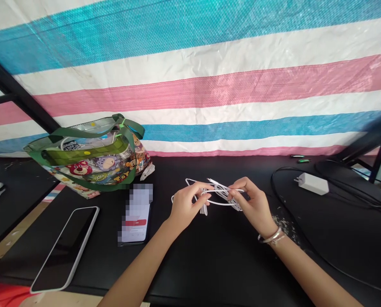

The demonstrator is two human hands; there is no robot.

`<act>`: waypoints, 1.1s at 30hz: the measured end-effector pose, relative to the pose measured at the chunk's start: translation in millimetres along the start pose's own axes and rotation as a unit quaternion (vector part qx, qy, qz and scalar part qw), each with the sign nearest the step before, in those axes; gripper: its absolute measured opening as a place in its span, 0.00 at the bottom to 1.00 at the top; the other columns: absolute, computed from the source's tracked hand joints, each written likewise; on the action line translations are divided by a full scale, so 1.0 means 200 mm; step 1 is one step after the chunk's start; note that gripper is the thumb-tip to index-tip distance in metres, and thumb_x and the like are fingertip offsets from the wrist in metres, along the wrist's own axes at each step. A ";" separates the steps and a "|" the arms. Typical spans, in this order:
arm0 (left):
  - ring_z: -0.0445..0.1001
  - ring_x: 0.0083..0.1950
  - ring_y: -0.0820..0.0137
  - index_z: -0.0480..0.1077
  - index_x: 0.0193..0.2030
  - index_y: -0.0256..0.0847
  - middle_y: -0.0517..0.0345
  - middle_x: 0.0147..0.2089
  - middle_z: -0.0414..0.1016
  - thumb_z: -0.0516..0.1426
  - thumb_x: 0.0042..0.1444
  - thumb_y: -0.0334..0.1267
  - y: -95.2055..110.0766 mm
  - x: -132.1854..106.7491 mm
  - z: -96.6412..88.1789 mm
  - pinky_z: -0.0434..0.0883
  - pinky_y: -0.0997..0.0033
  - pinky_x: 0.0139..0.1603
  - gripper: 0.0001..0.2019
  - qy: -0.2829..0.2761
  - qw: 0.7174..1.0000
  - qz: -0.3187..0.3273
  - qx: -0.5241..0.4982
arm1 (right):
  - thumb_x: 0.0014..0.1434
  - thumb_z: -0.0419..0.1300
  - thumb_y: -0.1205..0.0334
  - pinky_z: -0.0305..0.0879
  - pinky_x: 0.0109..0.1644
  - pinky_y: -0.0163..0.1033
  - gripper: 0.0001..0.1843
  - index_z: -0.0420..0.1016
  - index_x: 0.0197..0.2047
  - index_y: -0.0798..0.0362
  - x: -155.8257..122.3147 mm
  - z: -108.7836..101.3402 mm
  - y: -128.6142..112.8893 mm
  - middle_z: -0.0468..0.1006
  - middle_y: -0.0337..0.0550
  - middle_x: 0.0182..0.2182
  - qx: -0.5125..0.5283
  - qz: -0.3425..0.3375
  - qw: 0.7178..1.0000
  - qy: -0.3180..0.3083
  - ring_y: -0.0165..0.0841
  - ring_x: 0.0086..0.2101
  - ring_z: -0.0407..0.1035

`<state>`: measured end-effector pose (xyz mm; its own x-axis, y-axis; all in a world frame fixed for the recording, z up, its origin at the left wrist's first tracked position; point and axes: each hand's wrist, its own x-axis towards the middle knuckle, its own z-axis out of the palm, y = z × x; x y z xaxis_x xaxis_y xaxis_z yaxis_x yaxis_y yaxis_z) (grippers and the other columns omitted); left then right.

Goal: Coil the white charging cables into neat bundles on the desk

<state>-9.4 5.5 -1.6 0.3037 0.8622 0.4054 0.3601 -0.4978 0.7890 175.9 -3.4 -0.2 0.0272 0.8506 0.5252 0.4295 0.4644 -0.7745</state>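
Both my hands hold a thin white cable [218, 190] coiled in loops just above the black table [209, 260]. My left hand [185, 206] pinches the left side of the coil, fingers closed on it. My right hand [253, 202] grips the right side, with a strand running between thumb and fingers. A silver bracelet [271, 237] sits on my right wrist. Part of the coil is hidden behind my fingers.
A cartoon-print bag with green straps [92, 155] stands at the back left. A phone with a dark screen [65, 247] and another phone with a lit screen [135, 215] lie at the left. A white charger [312, 183] and black cable [292, 226] lie at the right.
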 end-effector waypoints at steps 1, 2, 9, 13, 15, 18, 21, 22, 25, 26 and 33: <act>0.76 0.25 0.75 0.73 0.40 0.44 0.66 0.23 0.74 0.53 0.60 0.34 0.00 0.00 0.00 0.68 0.80 0.28 0.08 0.006 1.000 0.014 0.017 | 0.58 0.56 0.41 0.65 0.27 0.37 0.21 0.69 0.26 0.50 0.00 0.00 0.00 0.73 0.39 0.20 -0.015 -0.008 1.000 0.011 0.32 0.22 0.69; 0.76 0.25 0.75 0.74 0.40 0.44 0.67 0.23 0.75 0.53 0.60 0.33 0.00 0.00 0.00 0.68 0.80 0.29 0.08 0.013 0.999 0.029 0.034 | 0.58 0.56 0.41 0.65 0.27 0.37 0.21 0.70 0.26 0.50 0.00 0.00 0.01 0.73 0.39 0.21 -0.029 -0.014 0.999 0.024 0.32 0.22 0.69; 0.74 0.31 0.72 0.75 0.39 0.44 0.64 0.27 0.77 0.54 0.60 0.32 -0.03 0.01 0.00 0.69 0.78 0.30 0.08 0.068 0.982 0.075 0.160 | 0.58 0.57 0.45 0.65 0.27 0.37 0.18 0.71 0.28 0.50 0.00 -0.01 0.02 0.73 0.39 0.23 -0.011 -0.010 0.996 0.087 0.32 0.24 0.68; 0.74 0.37 0.71 0.75 0.37 0.44 0.61 0.33 0.78 0.53 0.61 0.30 -0.03 0.02 -0.01 0.71 0.76 0.33 0.09 0.090 0.970 0.076 0.214 | 0.59 0.58 0.49 0.65 0.29 0.38 0.16 0.70 0.27 0.50 0.02 -0.03 0.01 0.72 0.40 0.24 -0.017 -0.062 0.989 0.133 0.32 0.27 0.68; 0.74 0.39 0.69 0.75 0.37 0.43 0.60 0.34 0.78 0.53 0.61 0.29 -0.04 0.02 -0.01 0.72 0.74 0.35 0.09 0.107 0.966 0.074 0.223 | 0.59 0.58 0.49 0.64 0.27 0.36 0.15 0.70 0.27 0.50 0.02 -0.04 0.00 0.71 0.39 0.24 -0.012 -0.072 0.987 0.143 0.31 0.26 0.67; 0.73 0.43 0.66 0.75 0.37 0.43 0.57 0.37 0.78 0.54 0.60 0.29 -0.06 0.02 -0.02 0.74 0.70 0.39 0.09 0.128 0.961 0.074 0.235 | 0.59 0.59 0.49 0.62 0.21 0.34 0.16 0.70 0.27 0.50 0.02 -0.05 -0.03 0.69 0.37 0.23 0.026 -0.054 0.988 0.144 0.28 0.21 0.64; 0.72 0.49 0.61 0.75 0.38 0.43 0.55 0.41 0.79 0.53 0.60 0.29 -0.07 0.02 -0.02 0.74 0.60 0.47 0.09 0.138 0.952 0.085 0.261 | 0.57 0.60 0.47 0.63 0.18 0.32 0.17 0.68 0.27 0.50 0.01 -0.05 -0.06 0.67 0.35 0.23 0.080 -0.018 0.987 0.138 0.25 0.17 0.62; 0.72 0.51 0.60 0.74 0.38 0.43 0.54 0.41 0.79 0.53 0.60 0.29 -0.08 0.02 -0.01 0.73 0.55 0.51 0.09 0.137 0.949 0.092 0.270 | 0.57 0.60 0.46 0.64 0.18 0.32 0.17 0.68 0.27 0.50 0.01 -0.05 -0.07 0.66 0.34 0.23 0.098 -0.005 0.986 0.134 0.24 0.17 0.62; 0.71 0.54 0.60 0.74 0.40 0.44 0.55 0.43 0.79 0.52 0.61 0.30 -0.07 0.01 0.01 0.66 0.45 0.59 0.10 0.092 0.946 0.132 0.281 | 0.56 0.60 0.45 0.64 0.17 0.31 0.18 0.67 0.28 0.51 0.00 -0.03 -0.08 0.65 0.33 0.22 0.152 0.033 0.982 0.108 0.24 0.17 0.62; 0.71 0.54 0.61 0.74 0.41 0.44 0.56 0.43 0.79 0.51 0.62 0.31 -0.06 0.00 0.02 0.65 0.45 0.60 0.10 0.062 0.947 0.151 0.277 | 0.56 0.60 0.44 0.63 0.17 0.31 0.18 0.67 0.28 0.51 0.00 -0.02 -0.08 0.65 0.33 0.21 0.171 0.045 0.980 0.095 0.24 0.16 0.62; 0.74 0.50 0.66 0.73 0.37 0.43 0.61 0.37 0.80 0.55 0.61 0.36 -0.05 -0.03 0.09 0.64 0.57 0.62 0.05 -0.082 0.941 0.222 0.244 | 0.55 0.61 0.43 0.55 0.17 0.29 0.20 0.64 0.27 0.50 -0.02 0.02 -0.08 0.59 0.29 0.16 0.247 0.098 0.964 0.036 0.23 0.15 0.55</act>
<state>2.1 3.8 -20.5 0.6376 0.5527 0.5367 0.5146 -0.8240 0.2372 166.4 -12.5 9.2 0.1334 0.9230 0.3610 -0.0708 0.3722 -0.9254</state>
